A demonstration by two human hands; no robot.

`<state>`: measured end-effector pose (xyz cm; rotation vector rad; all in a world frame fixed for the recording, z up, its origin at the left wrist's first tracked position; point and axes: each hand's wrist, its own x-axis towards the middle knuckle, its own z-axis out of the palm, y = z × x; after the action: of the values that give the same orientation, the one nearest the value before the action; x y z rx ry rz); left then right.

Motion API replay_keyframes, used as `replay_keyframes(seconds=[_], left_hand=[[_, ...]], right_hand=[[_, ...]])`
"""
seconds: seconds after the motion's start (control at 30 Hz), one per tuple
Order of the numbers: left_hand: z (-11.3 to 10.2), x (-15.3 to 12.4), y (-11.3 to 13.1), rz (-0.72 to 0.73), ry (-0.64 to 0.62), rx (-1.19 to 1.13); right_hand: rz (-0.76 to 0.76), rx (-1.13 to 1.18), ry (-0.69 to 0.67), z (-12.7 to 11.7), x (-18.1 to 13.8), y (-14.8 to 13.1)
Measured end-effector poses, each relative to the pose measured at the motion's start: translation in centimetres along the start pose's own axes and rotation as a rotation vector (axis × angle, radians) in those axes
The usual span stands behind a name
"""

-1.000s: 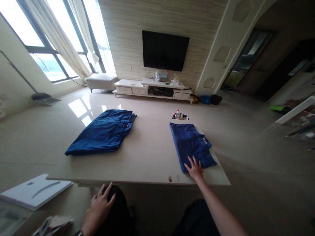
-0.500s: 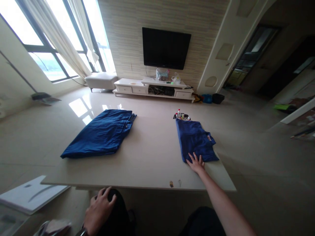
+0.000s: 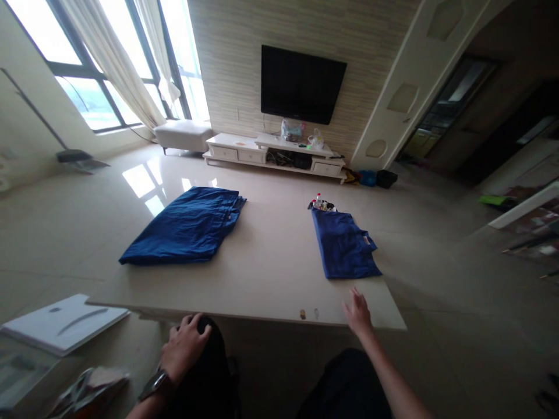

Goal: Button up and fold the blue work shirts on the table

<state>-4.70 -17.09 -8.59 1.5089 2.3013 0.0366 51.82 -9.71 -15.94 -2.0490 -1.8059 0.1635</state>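
On the right side of the table (image 3: 262, 285) lies a folded dark blue garment (image 3: 343, 244) with a collar and a small label. My right hand (image 3: 358, 309) is just in front of its near edge, apart from the cloth, fingers loosely extended and holding nothing. A larger folded blue cloth (image 3: 187, 227) lies on the table's left side, out of reach of either hand. My left hand (image 3: 186, 343), with a watch (image 3: 158, 381) on the wrist, rests on my knee with its fingers spread.
Two small objects, one brownish (image 3: 302, 314) and one clear (image 3: 317, 313), lie near the table's front edge. A bottle (image 3: 318, 200) and other items stand behind the garment. At left is a flat white box (image 3: 65, 320). A TV cabinet (image 3: 275, 154) lines the far wall.
My right hand has lifted off the dark blue garment and drawn back toward me. My left hand stays on the knee. The view has shifted slightly.
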Motion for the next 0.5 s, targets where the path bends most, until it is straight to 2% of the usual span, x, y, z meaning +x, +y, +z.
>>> replay_keyframes(seconds=[0.07, 0.13, 0.23, 0.33, 0.5], left_hand=[[-0.1, -0.4, 0.3, 0.009, 0.009, -0.007], [-0.1, -0.9, 0.7, 0.011, 0.023, -0.007], [-0.1, -1.7, 1.5, 0.029, 0.038, -0.001], [0.1, -2.4, 2.1, 0.04, 0.053, 0.006], [0.3, -2.9, 2.4, 0.035, 0.072, 0.01]], right_hand=[[0.011, 0.092, -0.01, -1.2, -6.7, 0.5], [0.089, 0.16, -0.147, -2.8, -12.5, 0.4], [0.168, 0.317, -0.145, -5.5, -18.1, -0.6], [0.303, 0.82, -0.171, -7.6, -20.0, -1.4], [0.54, 1.519, -0.083, -8.5, -19.6, -1.5]])
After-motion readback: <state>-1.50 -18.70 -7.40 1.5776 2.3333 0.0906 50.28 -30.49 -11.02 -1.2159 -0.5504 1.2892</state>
